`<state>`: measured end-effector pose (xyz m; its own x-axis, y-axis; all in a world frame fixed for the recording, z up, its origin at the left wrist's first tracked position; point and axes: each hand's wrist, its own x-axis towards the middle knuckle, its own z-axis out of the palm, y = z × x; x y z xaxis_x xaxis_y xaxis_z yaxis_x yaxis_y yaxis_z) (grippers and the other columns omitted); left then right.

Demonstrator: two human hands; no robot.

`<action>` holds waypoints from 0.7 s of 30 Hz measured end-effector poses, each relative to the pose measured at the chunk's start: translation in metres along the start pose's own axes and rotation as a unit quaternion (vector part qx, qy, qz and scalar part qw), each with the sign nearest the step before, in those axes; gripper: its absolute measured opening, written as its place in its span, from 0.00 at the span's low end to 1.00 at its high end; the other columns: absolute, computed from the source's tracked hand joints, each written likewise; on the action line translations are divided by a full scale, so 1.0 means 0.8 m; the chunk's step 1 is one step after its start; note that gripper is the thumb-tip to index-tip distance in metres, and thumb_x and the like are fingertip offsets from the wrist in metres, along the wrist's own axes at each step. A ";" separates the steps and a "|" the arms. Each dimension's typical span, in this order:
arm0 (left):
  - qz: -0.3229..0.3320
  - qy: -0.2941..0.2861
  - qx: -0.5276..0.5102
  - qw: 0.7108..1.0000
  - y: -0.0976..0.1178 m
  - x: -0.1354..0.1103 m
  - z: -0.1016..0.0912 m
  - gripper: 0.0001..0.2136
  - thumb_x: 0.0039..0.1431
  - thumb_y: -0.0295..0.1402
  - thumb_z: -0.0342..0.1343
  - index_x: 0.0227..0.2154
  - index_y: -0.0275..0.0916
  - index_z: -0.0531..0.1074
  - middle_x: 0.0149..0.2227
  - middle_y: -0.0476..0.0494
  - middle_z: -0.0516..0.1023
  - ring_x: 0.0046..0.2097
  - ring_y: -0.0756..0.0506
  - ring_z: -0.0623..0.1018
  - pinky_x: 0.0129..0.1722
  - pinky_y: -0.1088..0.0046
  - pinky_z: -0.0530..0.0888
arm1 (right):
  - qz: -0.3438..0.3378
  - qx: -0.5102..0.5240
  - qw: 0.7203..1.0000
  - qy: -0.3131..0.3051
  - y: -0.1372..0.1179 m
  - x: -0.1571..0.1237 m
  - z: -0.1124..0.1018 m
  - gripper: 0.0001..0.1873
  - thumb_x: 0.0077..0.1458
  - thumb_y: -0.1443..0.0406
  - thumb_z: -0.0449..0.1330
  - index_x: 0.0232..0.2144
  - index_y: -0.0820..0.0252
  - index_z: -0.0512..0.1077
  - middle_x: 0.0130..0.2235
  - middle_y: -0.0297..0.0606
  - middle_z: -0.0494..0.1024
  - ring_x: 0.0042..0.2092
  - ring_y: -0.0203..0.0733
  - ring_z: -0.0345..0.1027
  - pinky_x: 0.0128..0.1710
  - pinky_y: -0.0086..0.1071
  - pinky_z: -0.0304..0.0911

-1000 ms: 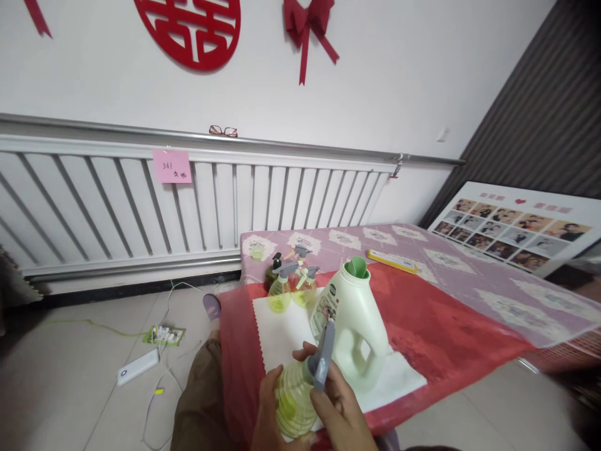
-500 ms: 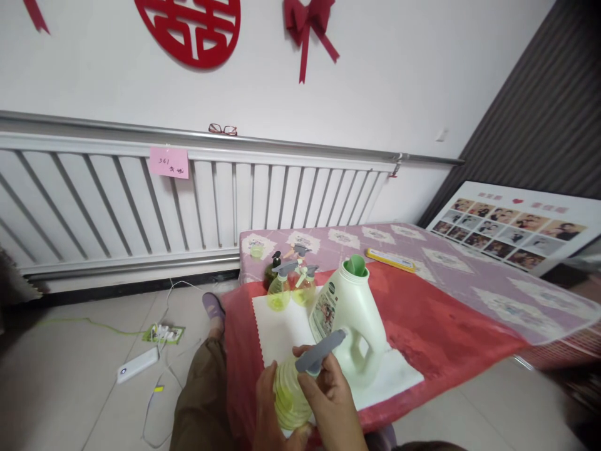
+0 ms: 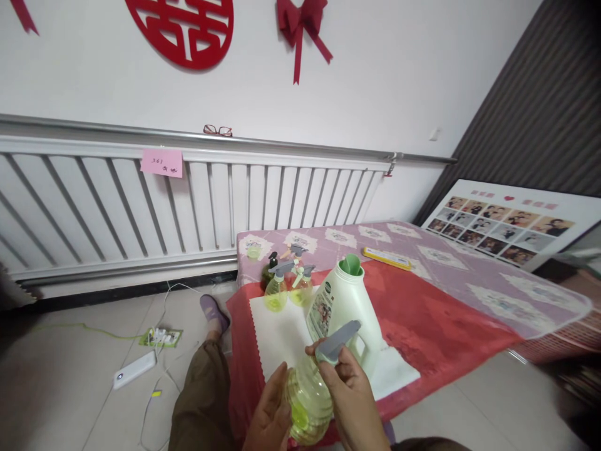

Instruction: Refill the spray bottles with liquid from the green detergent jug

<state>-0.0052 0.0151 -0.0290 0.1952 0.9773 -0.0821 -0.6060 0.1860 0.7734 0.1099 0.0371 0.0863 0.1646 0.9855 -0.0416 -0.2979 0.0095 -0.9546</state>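
My left hand (image 3: 271, 414) is closed against the side of a clear, ribbed spray bottle (image 3: 307, 407) with yellow-green liquid inside. With its fingers, my right hand (image 3: 351, 393) grips the grey spray head (image 3: 338, 341) at the bottle's top. Whether the head is screwed down on the neck cannot be made out. Just behind stands a large pale-green jug (image 3: 354, 300) with a green cap in its mouth. Two more spray bottles with yellow liquid, a left one (image 3: 276, 295) and a right one (image 3: 301, 289), stand farther back on a white sheet (image 3: 270, 332).
A dark pump bottle (image 3: 268, 270) stands behind the spray bottles. Red cloth (image 3: 422, 313) covers the near part of the patterned bed-like surface (image 3: 441, 257), where a yellow box (image 3: 387, 258) lies. On the floor are a power strip (image 3: 162, 338), cables and a white power bank (image 3: 134, 369).
Both hands and the spray bottle have shifted slightly right in view. The spray head now sits higher and farther right, and the bottle is tilted differently. The camera view has moved a little.
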 end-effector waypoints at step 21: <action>0.162 0.148 0.083 0.972 -0.004 -0.005 -0.005 0.49 0.44 0.52 0.63 0.65 0.45 0.43 0.64 0.33 0.59 0.61 0.34 0.67 0.55 0.61 0.70 | -0.016 0.028 0.999 -0.029 0.005 -0.007 0.005 0.20 0.46 0.50 0.67 0.39 0.53 0.76 0.39 0.37 0.80 0.38 0.42 0.70 0.40 0.32 0.66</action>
<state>-0.0072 0.0113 -0.0339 -0.2301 0.9728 0.0254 -0.4614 -0.1321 0.8773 0.1044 0.0324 0.0840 0.1213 0.9926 0.0076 -0.3464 0.0495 -0.9368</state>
